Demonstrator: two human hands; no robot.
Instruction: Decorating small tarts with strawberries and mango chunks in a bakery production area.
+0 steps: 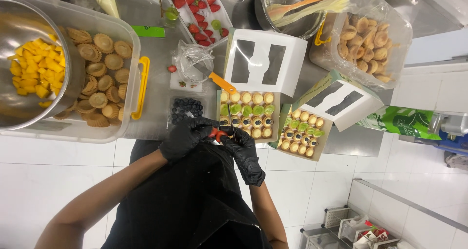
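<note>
While both close together, left hand (187,138) pinches a strawberry (218,133).

Red strawberry piece (217,132), apparently pinched against knife (231,122).

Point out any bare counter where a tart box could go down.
Little is bare. One steel patch lies between the clear tub of tart shells and the blueberry punnet. Another sits right of the angled box of tarts. Everything behind is crowded.
</note>
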